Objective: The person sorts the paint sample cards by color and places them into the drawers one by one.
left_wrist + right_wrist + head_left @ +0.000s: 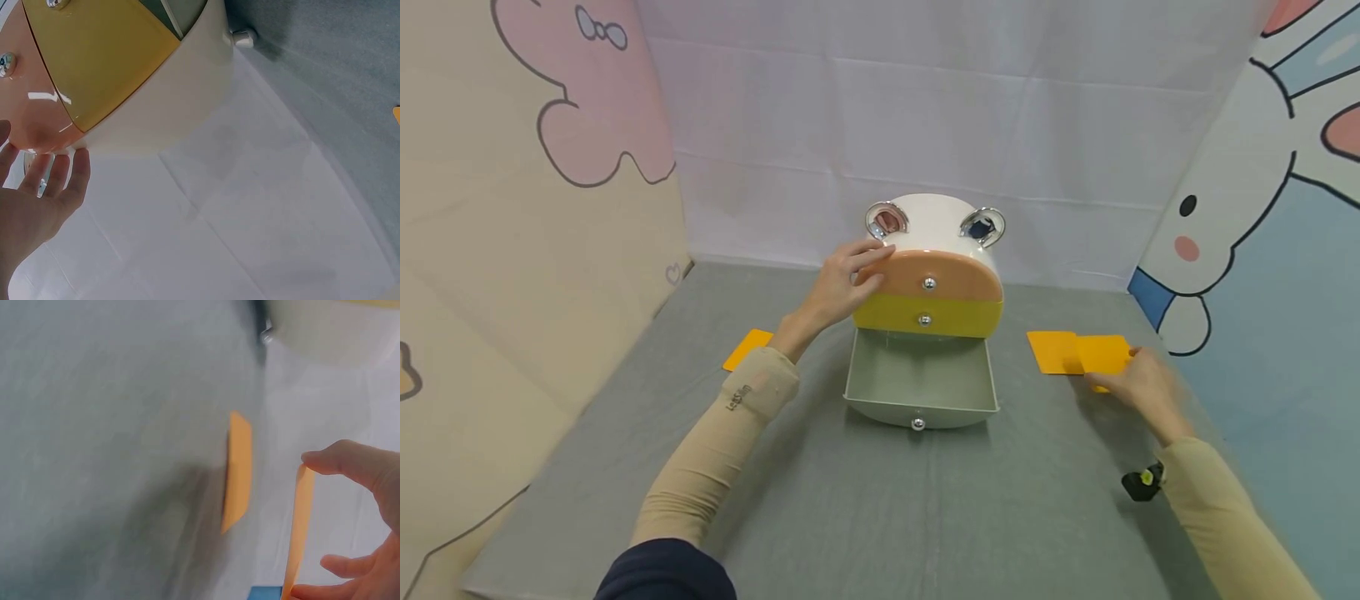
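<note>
A small rounded drawer cabinet [931, 218] with a white shell and two shiny ear-like loops stands on the table. Its grey-green bottom drawer [883, 408] is pulled out; the orange drawer [895, 279] and yellow drawer [887, 315] are closed. My left hand [838, 287] rests its fingertips on the cabinet's upper left side, fingers fairly straight [78, 175]. To the right, my right hand [1150, 387] pinches an orange square card [1103, 354] by its edges between thumb and fingers, as the right wrist view shows. Another orange card [1051, 354] lies beside it on the table.
An orange card [748, 346] lies left of the cabinet, partly behind my left forearm. A grey cloth [880, 517] covers the table. White fabric [925, 108] hangs behind, and cartoon-printed panels [1285, 333] stand at both sides. A black device [1141, 483] sits at my right wrist.
</note>
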Demonstrator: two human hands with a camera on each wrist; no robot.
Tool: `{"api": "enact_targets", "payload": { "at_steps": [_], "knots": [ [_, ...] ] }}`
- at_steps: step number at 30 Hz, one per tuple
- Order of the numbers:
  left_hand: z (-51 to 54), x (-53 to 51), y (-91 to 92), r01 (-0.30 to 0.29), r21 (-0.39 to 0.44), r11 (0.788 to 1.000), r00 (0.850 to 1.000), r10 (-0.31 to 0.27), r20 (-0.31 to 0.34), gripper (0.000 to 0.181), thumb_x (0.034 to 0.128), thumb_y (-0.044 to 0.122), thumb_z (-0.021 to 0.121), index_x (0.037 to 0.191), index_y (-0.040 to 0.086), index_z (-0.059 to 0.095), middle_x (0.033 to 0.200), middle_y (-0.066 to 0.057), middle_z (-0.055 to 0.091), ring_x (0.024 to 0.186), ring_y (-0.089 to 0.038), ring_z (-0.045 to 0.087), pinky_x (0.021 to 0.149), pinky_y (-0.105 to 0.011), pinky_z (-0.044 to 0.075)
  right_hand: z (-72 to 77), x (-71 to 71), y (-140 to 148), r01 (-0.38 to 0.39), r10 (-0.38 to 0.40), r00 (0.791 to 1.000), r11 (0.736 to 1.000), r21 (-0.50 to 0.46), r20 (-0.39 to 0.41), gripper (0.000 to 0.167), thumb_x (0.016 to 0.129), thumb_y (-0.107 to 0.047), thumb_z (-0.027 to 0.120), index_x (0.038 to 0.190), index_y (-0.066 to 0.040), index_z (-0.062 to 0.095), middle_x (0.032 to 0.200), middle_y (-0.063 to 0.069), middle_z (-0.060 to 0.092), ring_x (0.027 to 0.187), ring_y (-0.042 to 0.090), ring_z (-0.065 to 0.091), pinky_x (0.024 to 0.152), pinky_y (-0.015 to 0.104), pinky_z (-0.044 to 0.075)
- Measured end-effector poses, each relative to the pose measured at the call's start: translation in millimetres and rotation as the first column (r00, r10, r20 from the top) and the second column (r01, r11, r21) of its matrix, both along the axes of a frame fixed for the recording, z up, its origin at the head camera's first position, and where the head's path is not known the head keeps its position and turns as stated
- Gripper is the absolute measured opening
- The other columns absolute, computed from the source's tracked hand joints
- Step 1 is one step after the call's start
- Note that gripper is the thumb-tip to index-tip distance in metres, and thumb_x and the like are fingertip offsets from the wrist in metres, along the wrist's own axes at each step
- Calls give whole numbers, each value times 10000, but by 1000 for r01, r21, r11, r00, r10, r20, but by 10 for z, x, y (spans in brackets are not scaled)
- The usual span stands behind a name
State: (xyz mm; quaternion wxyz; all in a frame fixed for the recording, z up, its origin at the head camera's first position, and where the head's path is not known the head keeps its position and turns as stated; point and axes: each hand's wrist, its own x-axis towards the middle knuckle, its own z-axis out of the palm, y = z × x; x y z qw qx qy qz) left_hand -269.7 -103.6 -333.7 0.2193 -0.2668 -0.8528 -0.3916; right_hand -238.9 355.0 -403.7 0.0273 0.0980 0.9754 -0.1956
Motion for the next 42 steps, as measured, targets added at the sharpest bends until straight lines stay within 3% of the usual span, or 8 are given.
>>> {"api": "enact_targets", "payload": {
  "at_steps": [2,5,11,19,30,37,42],
  "knots": [
    [4,3,-4,-2,-2,1000,1000,2,0,408,882,83,630,1290,95,627,1325,-118,588,1265,-311,494,1095,-453,369,69,17,-86,-30,30,999,999,-18,-16,936,789,-448,703,1348,199,320,1260,400,430,1026,473,483,870,558,455],
    [6,1,-6,-3,-6,1000,1000,3,0,409,882,85,629,1291,97,626,1327,-117,588,1269,-307,497,1102,-448,367,162,56,-208,-92,90,993,995,-24,-80,899,792,-421,715,1342,181,338,1284,404,421,1066,490,470,913,585,439],
    [4,-5,-3,-2,-17,1000,1000,3,5,408,889,95,626,1298,102,622,1333,-107,585,1268,-296,500,1105,-439,367,301,147,-440,-252,242,950,967,-26,-197,852,771,-349,762,1331,160,371,1299,390,450,1089,485,471,947,615,423],
    [-1,-6,3,1,-19,1000,1000,-1,-4,409,889,93,623,1298,100,622,1331,-105,589,1275,-297,497,1107,-441,362,415,252,-638,-393,373,909,915,-88,-185,778,771,-268,788,1332,90,386,1336,342,429,1156,470,433,999,650,383],
    [9,9,-3,-4,-14,1000,1000,4,13,416,883,88,630,1299,95,620,1342,-111,578,1286,-304,480,1108,-449,355,500,381,-828,-556,523,821,824,-111,-230,771,741,-184,821,1326,81,395,1337,294,477,1159,446,474,998,658,384],
    [20,18,-6,0,-18,1000,1000,0,9,417,884,86,626,1300,98,620,1338,-105,583,1283,-300,484,1103,-445,363,512,384,-958,-646,601,753,751,-132,-267,777,724,-142,839,1329,83,406,1345,272,482,1158,413,478,1007,642,382],
    [18,15,-8,0,-21,1000,1000,0,13,415,889,98,620,1304,95,616,1343,-106,580,1286,-307,480,1106,-455,360,490,342,-1087,-677,637,729,724,-129,-251,797,717,-173,847,1337,67,407,1354,255,490,1174,395,489,1004,614,402]
  ]
}}
